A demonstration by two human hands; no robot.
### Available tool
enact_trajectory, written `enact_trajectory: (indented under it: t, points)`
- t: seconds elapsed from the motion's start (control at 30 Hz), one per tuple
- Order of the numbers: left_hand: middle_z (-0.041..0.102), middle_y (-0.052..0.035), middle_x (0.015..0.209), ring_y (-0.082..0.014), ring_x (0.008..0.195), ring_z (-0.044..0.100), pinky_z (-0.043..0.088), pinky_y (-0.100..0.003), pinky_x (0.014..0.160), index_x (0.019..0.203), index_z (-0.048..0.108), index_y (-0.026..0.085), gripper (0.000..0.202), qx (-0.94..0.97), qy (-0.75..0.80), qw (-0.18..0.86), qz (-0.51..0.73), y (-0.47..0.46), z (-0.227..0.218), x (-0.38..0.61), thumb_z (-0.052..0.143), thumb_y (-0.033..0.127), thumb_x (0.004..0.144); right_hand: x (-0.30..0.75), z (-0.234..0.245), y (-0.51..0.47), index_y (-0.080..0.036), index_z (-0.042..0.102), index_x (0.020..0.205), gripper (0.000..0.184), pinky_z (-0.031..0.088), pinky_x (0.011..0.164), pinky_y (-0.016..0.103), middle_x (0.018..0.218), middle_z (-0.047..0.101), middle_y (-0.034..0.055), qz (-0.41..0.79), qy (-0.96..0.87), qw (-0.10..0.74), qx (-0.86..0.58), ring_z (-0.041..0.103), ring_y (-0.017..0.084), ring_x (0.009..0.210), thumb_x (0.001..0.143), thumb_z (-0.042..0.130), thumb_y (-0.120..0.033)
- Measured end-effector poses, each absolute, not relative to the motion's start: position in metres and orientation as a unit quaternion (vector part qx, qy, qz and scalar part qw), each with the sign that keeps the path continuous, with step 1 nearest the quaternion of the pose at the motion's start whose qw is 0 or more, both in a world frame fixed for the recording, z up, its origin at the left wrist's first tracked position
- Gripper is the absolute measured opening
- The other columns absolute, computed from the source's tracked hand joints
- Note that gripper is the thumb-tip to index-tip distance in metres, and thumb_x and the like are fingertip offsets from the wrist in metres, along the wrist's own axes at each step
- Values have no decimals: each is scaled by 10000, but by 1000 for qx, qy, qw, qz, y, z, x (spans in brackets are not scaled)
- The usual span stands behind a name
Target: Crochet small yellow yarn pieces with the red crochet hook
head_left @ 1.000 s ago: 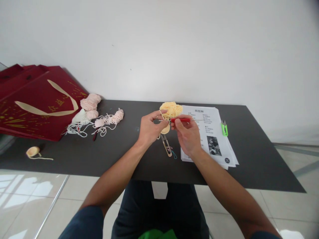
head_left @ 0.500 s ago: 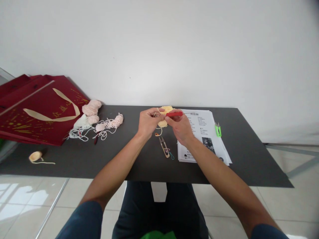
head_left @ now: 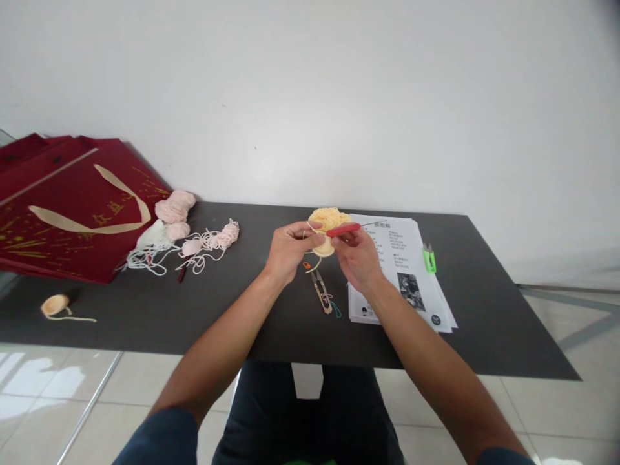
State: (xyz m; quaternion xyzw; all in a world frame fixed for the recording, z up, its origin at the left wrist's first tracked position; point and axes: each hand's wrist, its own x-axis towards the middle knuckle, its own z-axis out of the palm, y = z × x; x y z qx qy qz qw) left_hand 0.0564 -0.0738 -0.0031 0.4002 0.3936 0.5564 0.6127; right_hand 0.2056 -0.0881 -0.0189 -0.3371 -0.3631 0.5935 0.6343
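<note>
My left hand (head_left: 289,247) pinches a small round yellow crocheted piece (head_left: 325,247) with a strand of yellow yarn running over the fingers. My right hand (head_left: 357,256) grips a red-handled crochet hook (head_left: 345,229), its metal tip pointing at the piece. Just behind the hands a loose heap of yellow yarn (head_left: 329,217) lies on the black table (head_left: 242,310). Small thread snips (head_left: 321,291) lie on the table under the hands, with a few small coloured stitch markers (head_left: 307,265) beside them.
Printed sheets (head_left: 404,265) lie right of my hands, with green snips (head_left: 429,259) at their right edge. Pink and white yarn bundles (head_left: 179,229) sit at the left, next to red paper bags (head_left: 68,206). A small beige crocheted piece (head_left: 55,305) lies near the table's left front edge.
The hands have stayed together on the piece, first rising towards the yarn heap, now slightly lower. The hook's handle has tilted up to the right. The view shifted a little.
</note>
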Motion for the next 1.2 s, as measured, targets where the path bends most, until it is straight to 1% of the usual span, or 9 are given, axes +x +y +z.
enact_trajectory:
  t: [0.13, 0.23, 0.33, 0.43, 0.53, 0.6, 0.77, 1.0, 1.2]
  points:
    - [739, -9, 719, -107, 634, 645, 513, -244, 656, 879, 808, 161, 377, 350, 391, 639, 563, -74, -5, 56, 962, 223, 540, 203, -20, -93, -280, 709, 960, 306, 518, 1083, 391, 1042, 790, -8, 592, -383, 627, -332, 716, 177, 1039, 718, 896, -295]
    - [732, -7, 709, -109, 612, 623, 498, -248, 628, 904, 812, 163, 365, 398, 417, 580, 576, -75, -6, 56, 952, 252, 578, 202, -21, -95, -282, 708, 1015, 340, 518, 1081, 380, 1092, 782, -2, 564, -399, 630, -353, 712, 173, 1064, 734, 897, -317]
    - [735, -13, 723, -123, 615, 615, 498, -259, 615, 933, 818, 171, 330, 470, 434, 513, 572, -79, -4, 56, 923, 282, 640, 203, -20, -97, -283, 700, 1018, 360, 548, 987, 339, 994, 765, -20, 542, -403, 633, -378, 712, 155, 965, 726, 903, -337]
    - [727, -15, 741, -121, 620, 602, 491, -256, 611, 988, 817, 174, 330, 502, 433, 496, 560, -82, -3, 56, 891, 273, 682, 201, -19, -98, -262, 714, 945, 300, 556, 915, 323, 917, 741, -26, 523, -404, 641, -392, 697, 149, 895, 724, 896, -352]
    - [721, -9, 774, -112, 640, 602, 483, -244, 624, 1071, 795, 176, 384, 497, 414, 525, 554, -83, -2, 56, 865, 244, 700, 198, -20, -100, -253, 713, 890, 236, 551, 905, 323, 895, 739, -28, 525, -385, 658, -378, 690, 146, 886, 743, 880, -333]
    - [728, -10, 812, -114, 670, 622, 494, -245, 646, 1102, 775, 176, 418, 477, 395, 557, 553, -83, -1, 57, 856, 226, 695, 196, -19, -101, -260, 706, 891, 233, 553, 847, 312, 879, 733, -37, 539, -368, 663, -365, 681, 140, 853, 748, 878, -320]
    - [718, 4, 795, -111, 656, 623, 495, -241, 636, 1076, 763, 167, 446, 445, 403, 581, 550, -84, 3, 59, 847, 189, 639, 193, -16, -102, -263, 702, 859, 218, 526, 690, 275, 854, 721, -42, 566, -343, 657, -359, 650, 130, 778, 740, 881, -301]
    - [718, 5, 791, -112, 657, 619, 498, -244, 636, 1010, 781, 182, 400, 435, 374, 587, 571, -86, 3, 61, 867, 204, 621, 195, -14, -105, -286, 788, 911, 211, 534, 725, 316, 913, 759, -23, 573, -351, 649, -356, 650, 142, 779, 733, 899, -305]
    - [701, 11, 753, -101, 621, 604, 482, -236, 612, 1042, 775, 174, 388, 447, 396, 572, 563, -84, -1, 59, 856, 222, 665, 198, -10, -103, -269, 808, 864, 157, 546, 748, 318, 832, 738, -14, 573, -361, 650, -344, 608, 131, 731, 797, 850, -405]
